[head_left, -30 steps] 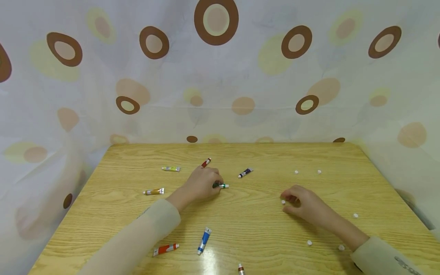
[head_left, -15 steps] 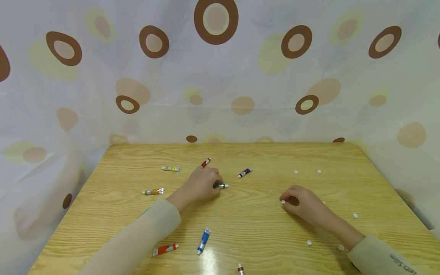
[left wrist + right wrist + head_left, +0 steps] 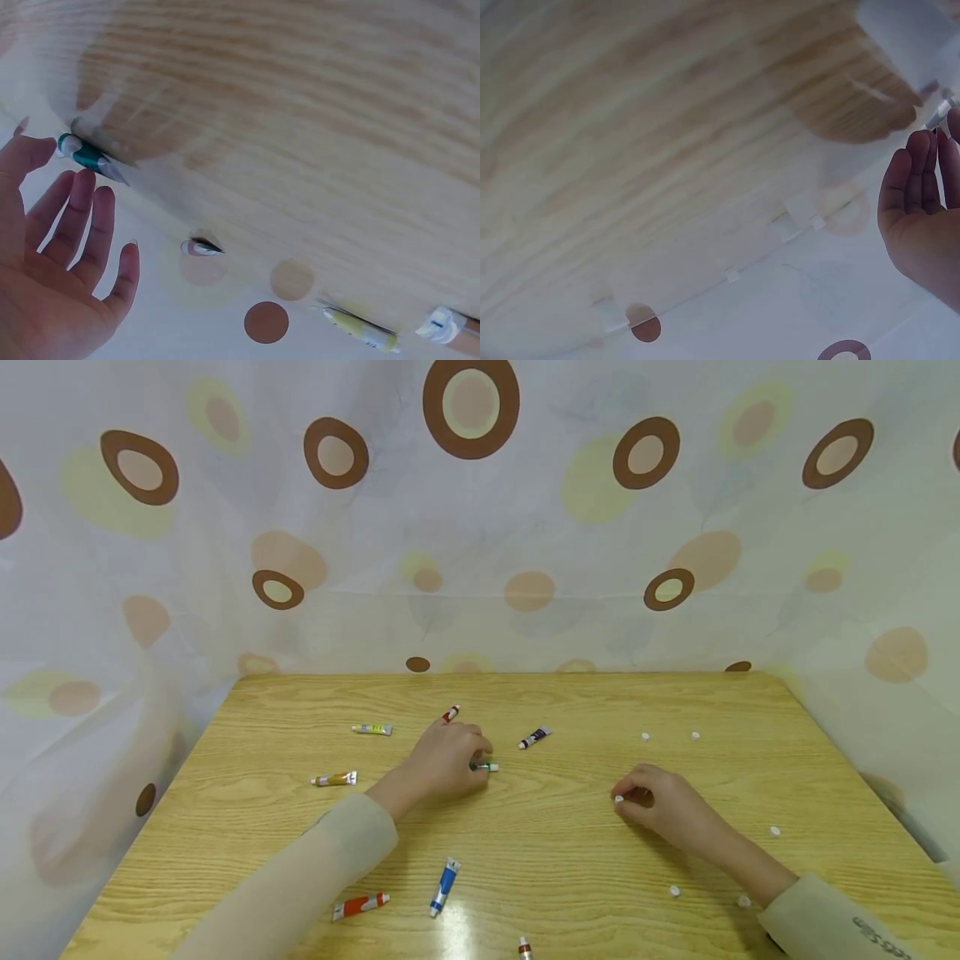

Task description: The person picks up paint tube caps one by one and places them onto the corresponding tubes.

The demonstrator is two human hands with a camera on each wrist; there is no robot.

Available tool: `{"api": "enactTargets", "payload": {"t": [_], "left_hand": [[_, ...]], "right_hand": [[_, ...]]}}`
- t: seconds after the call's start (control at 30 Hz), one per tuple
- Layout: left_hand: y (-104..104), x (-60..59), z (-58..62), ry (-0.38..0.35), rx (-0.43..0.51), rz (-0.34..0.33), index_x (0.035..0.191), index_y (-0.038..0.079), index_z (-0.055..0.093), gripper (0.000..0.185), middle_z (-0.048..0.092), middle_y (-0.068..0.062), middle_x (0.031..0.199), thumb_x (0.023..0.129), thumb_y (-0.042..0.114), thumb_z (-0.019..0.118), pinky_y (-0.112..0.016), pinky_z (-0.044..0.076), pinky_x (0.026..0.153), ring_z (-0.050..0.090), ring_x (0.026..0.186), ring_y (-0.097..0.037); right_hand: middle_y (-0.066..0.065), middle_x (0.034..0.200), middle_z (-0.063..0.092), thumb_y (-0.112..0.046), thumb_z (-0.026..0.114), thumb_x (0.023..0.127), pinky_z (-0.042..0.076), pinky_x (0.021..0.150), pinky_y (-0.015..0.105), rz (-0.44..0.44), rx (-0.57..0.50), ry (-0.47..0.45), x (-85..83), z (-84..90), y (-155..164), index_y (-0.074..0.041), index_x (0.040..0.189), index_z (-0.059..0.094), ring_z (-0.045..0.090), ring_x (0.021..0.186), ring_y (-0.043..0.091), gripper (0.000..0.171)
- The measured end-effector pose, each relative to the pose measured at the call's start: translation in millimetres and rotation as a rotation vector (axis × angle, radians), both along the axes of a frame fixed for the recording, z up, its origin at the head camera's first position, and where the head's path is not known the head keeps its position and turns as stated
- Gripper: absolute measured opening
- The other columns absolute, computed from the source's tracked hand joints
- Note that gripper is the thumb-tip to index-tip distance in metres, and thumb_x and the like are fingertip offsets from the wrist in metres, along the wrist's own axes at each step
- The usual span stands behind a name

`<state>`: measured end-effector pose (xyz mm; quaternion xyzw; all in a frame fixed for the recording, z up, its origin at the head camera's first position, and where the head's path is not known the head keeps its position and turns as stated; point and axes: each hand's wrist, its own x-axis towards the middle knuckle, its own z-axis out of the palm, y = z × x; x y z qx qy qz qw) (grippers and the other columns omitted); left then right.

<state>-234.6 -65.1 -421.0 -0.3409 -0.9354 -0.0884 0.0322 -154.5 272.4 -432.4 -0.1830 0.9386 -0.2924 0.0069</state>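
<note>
Near the middle of the table, my left hand (image 3: pixel 444 760) has its thumb and fingertips around a small green paint tube (image 3: pixel 486 767), the tube's white end pointing right. The left wrist view shows the same green tube (image 3: pixel 90 157) right at the thumb and fingertips, the fingers bent loosely. To the right, my right hand (image 3: pixel 671 806) pinches a small white cap (image 3: pixel 618 799) between thumb and forefinger. In the right wrist view, part of that hand (image 3: pixel 922 195) is cut off by the frame edge.
Other paint tubes lie around: dark red (image 3: pixel 451 714), yellow (image 3: pixel 372 729), ochre (image 3: pixel 334 779), purple (image 3: pixel 534 738), blue (image 3: pixel 445 887), orange-red (image 3: pixel 362 906), brown (image 3: pixel 525 948). Several white caps (image 3: pixel 674 891) are scattered on the right. A patterned curtain (image 3: pixel 480 543) rises behind the table.
The right thumb and forefinger have closed on the white cap. My left hand has shifted slightly to the right over the green paint tube.
</note>
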Motion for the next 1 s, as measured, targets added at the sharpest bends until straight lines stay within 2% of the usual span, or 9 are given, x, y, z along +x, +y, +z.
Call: {"api": "enactTargets", "payload": {"t": [0.1,0.2,0.27,0.33,0.47,0.7,0.87,1.0], "left_hand": [[5.0,-0.4,4.6,-0.005,0.005,0.005,0.118,0.018,0.077,0.028,0.075,0.005,0.104,0.093,0.030,0.074,-0.056,0.045,0.113,0.070,0.097,-0.014],[11.4,-1.6,8.9,0.003,-0.004,0.006,0.122,0.018,0.076,0.031,0.075,0.004,0.105,0.093,0.032,0.074,-0.061,0.040,0.117,0.071,0.101,-0.018],[16.1,-2.5,11.2,0.012,-0.010,0.003,0.122,0.018,0.076,0.032,0.075,0.004,0.105,0.093,0.031,0.074,-0.060,0.044,0.114,0.071,0.102,-0.019],[20.9,-3.2,13.3,0.024,-0.013,0.000,0.122,0.018,0.076,0.031,0.074,0.004,0.105,0.093,0.030,0.073,-0.053,0.050,0.106,0.071,0.100,-0.018],[31.1,-4.8,17.7,0.042,-0.015,-0.001,0.121,0.020,0.076,0.029,0.075,0.004,0.105,0.095,0.032,0.072,-0.043,0.052,0.091,0.071,0.098,-0.017],[47.3,-10.9,22.4,0.021,-0.038,0.045,0.124,0.023,0.075,0.030,0.074,0.006,0.108,0.098,0.035,0.068,-0.047,0.052,0.102,0.071,0.104,-0.017],[56.4,-16.6,18.4,0.044,-0.033,0.057,0.120,0.024,0.077,0.027,0.076,0.006,0.109,0.099,0.036,0.067,-0.044,0.055,0.096,0.072,0.100,-0.016],[61.3,-19.6,14.7,0.008,-0.009,0.066,0.121,0.021,0.077,0.026,0.075,0.003,0.110,0.099,0.032,0.068,-0.045,0.054,0.093,0.071,0.098,-0.017]], "right_hand": [[-0.003,0.096,0.070,-0.010,0.076,0.092,0.055,0.071,0.020,-0.010,-0.016,0.017,0.2,3.5,0.9,-0.009,0.099,0.075,0.059,0.083,0.001,0.007],[-0.003,0.095,0.070,-0.007,0.076,0.091,0.056,0.071,0.020,-0.014,-0.019,0.050,0.2,6.5,1.9,-0.009,0.098,0.075,0.060,0.082,0.001,0.007],[-0.004,0.094,0.071,-0.007,0.076,0.091,0.056,0.071,0.021,-0.016,-0.021,0.068,0.3,8.1,2.5,-0.009,0.098,0.075,0.060,0.081,0.000,0.007],[-0.003,0.092,0.072,-0.006,0.076,0.091,0.056,0.071,0.021,-0.020,-0.021,0.086,0.7,9.5,3.2,-0.008,0.098,0.075,0.061,0.081,0.001,0.008],[-0.003,0.093,0.074,-0.007,0.075,0.092,0.056,0.072,0.022,-0.046,-0.028,0.086,2.6,13.3,4.5,-0.008,0.102,0.076,0.063,0.082,0.003,0.011],[0.002,0.098,0.076,-0.004,0.071,0.092,0.056,0.071,0.021,-0.095,-0.048,0.069,6.1,19.8,5.9,-0.006,0.105,0.075,0.064,0.083,0.002,0.013],[0.004,0.098,0.075,0.000,0.071,0.091,0.055,0.068,0.020,-0.089,-0.074,0.110,6.8,20.8,7.2,-0.006,0.102,0.075,0.063,0.082,0.001,0.013],[0.004,0.098,0.075,0.001,0.072,0.091,0.054,0.068,0.019,-0.067,-0.089,0.146,7.2,19.7,7.9,-0.006,0.102,0.074,0.061,0.082,-0.001,0.013]]}}
